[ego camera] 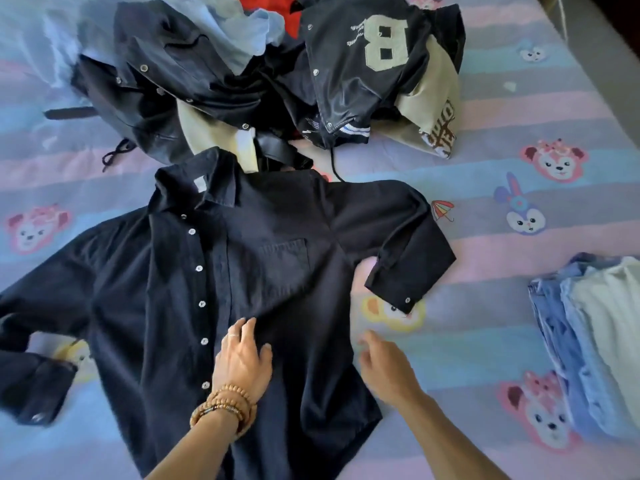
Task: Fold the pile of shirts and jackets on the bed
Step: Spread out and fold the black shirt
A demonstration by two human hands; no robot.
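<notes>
A dark button-up shirt [242, 271] lies spread face-up at the bed's [485, 341] near edge. It looks soft, light and limp, so it is best taken at the side seams or shoulders. The left hand [240, 362] presses flat beside the placket; the right hand [388, 367] hovers released at the shirt's side edge. The unfolded pile [270, 81] lies beyond the collar.

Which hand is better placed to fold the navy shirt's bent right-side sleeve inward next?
Right. The right hand hovers open at the navy shirt's edge, below the bent sleeve. The left hand presses flat beside the button placket.
</notes>
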